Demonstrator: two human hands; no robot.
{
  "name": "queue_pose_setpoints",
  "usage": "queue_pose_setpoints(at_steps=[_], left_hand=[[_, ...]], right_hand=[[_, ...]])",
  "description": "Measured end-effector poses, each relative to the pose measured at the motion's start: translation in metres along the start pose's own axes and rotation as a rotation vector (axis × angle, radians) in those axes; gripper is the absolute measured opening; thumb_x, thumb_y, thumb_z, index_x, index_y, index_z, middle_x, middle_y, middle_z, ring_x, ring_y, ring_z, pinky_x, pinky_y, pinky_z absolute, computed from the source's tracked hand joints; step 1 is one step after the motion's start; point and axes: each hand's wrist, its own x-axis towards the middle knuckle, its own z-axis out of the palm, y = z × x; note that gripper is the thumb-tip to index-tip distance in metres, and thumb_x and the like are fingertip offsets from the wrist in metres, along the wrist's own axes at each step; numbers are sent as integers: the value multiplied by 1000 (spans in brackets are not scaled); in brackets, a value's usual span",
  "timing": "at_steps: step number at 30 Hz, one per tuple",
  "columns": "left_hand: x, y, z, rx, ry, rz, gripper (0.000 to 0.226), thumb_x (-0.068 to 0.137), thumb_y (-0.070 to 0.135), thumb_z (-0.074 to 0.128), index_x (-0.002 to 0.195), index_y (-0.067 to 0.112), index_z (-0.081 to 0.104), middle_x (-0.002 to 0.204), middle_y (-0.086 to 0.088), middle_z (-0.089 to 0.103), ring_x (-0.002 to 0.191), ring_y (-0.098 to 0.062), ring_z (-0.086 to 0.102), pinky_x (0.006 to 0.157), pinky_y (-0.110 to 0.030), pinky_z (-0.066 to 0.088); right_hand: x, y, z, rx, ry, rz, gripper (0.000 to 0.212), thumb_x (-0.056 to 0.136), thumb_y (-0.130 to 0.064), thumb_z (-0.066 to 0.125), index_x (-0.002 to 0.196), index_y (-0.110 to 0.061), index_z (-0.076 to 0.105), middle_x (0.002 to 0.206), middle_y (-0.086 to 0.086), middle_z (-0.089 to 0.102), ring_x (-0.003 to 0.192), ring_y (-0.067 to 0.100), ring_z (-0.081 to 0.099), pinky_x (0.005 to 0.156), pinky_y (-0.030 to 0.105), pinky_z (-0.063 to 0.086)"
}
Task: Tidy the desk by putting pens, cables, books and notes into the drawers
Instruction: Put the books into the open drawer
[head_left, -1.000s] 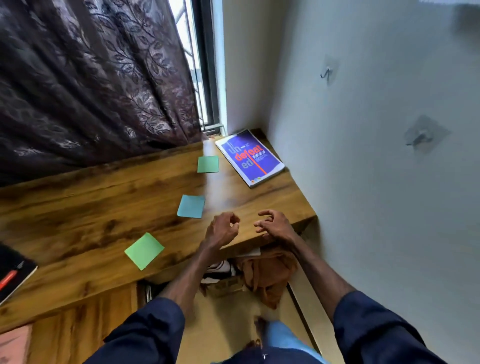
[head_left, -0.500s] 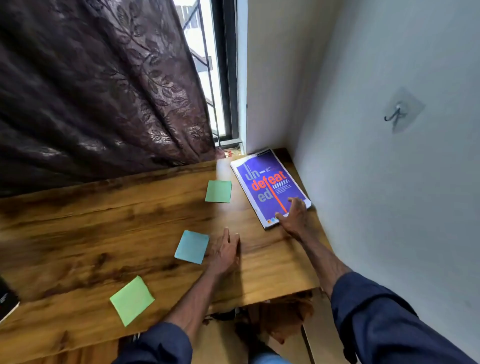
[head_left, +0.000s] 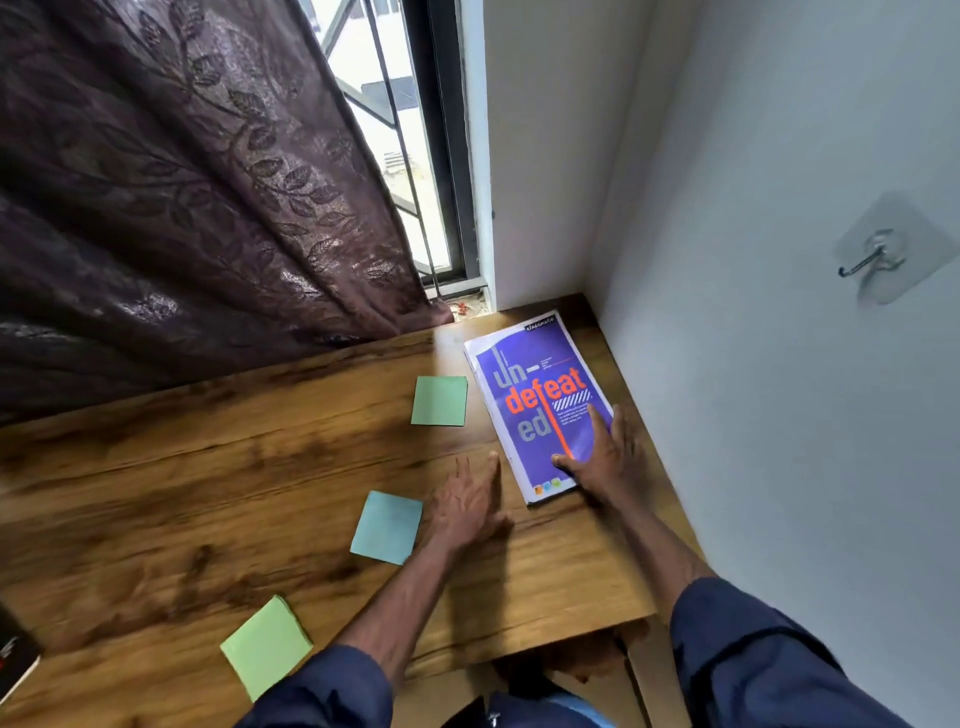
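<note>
Plainly, "Undefeated" on purple book (head_left: 540, 410).

Dark leaf-patterned curtain (head_left: 182, 208) left of barred window (head_left: 395, 130); adhesive hook (head_left: 878, 260) on right wall (head_left: 779, 415).

Daylight enters through the window (head_left: 384, 119), which I see blown out to near white behind its grille. The dark curtain (head_left: 182, 197) blocks most of it and shows a dull sheen along its folds. Soft glare lies on the desk (head_left: 218, 467) near the window corner. The wall (head_left: 779, 441) is evenly lit. The left hand (head_left: 467, 512) is motion-blurred, and its shadow is faint. Wide-angle distortion bends straight edges towards the borders.
</note>
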Motion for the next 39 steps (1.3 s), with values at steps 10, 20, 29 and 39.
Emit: queue_pose_setpoints(at_steps=[10, 20, 29, 39], left_hand=[[15, 17, 14, -350, 167, -115, 68, 89, 69, 45, 135, 19, 45, 132, -16, 39, 121, -38, 44, 97, -45, 45], [19, 32, 12, -1337, 124, -335, 51, 83, 40, 77, 120, 12, 54, 116, -7, 71, 97, -19, 73, 86, -46, 61], [-85, 7, 25, -1467, 35, -251, 28, 99, 18, 63, 125, 9, 59, 116, -10, 73, 92, -23, 75, 70, -35, 62], [-240, -51, 46, -1710, -48, -59, 32, 98, 16, 58, 130, 12, 58, 121, -14, 72, 104, -30, 72, 77, -39, 63]], right_hand=[[-43, -7, 29, -13, 10, 102, 114, 72, -70, 72, 160, -31, 12, 168, 13, 1, 155, 28, 2, 120, 48, 15], [-52, 8, 14, 168, -129, 61, 112, 69, -58, 83, 158, -28, 24, 168, 12, 3, 155, 27, 5, 122, 42, 21], [-155, 36, 30, 681, -133, 111, 90, 64, -49, 90, 140, -23, 49, 141, -1, 54, 124, 15, 57, 92, 32, 57], [-283, 17, 16, 1277, -551, 197, 41, 87, -18, 76, 119, 5, 64, 112, 24, 72, 82, 29, 74, 65, 33, 61]])
